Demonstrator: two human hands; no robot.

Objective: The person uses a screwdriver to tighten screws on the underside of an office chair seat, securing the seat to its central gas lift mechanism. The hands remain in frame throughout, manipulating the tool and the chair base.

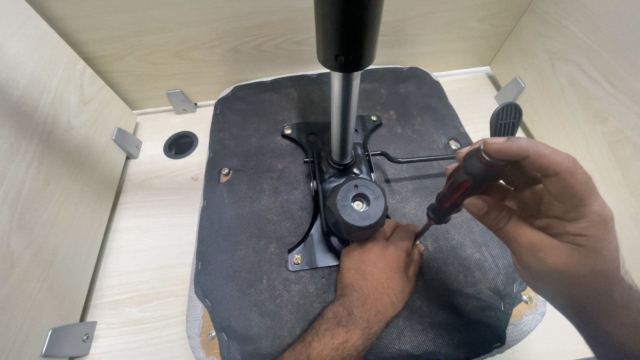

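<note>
I see grey metal corner brackets (127, 142) along the left wall of the pale wood-grain enclosure (60, 173), with a round black cable hole (181, 144) in its floor. An upturned office-chair seat with black dusty fabric underside (260, 220) lies flat on that floor, so the black steel mechanism plate (313, 247) faces up. The chrome gas-lift column (344, 113) rises from it, and a black round tension knob (358, 208) sits below. The left hand (377, 270) presses, fingers curled, against the plate's lower right corner, probably steadying a fastener I cannot see. The right hand (540, 200) grips a red-and-black-handled screwdriver (460, 190), tip angled down at those fingers. A black paddle lever (505, 120) points right.
</note>
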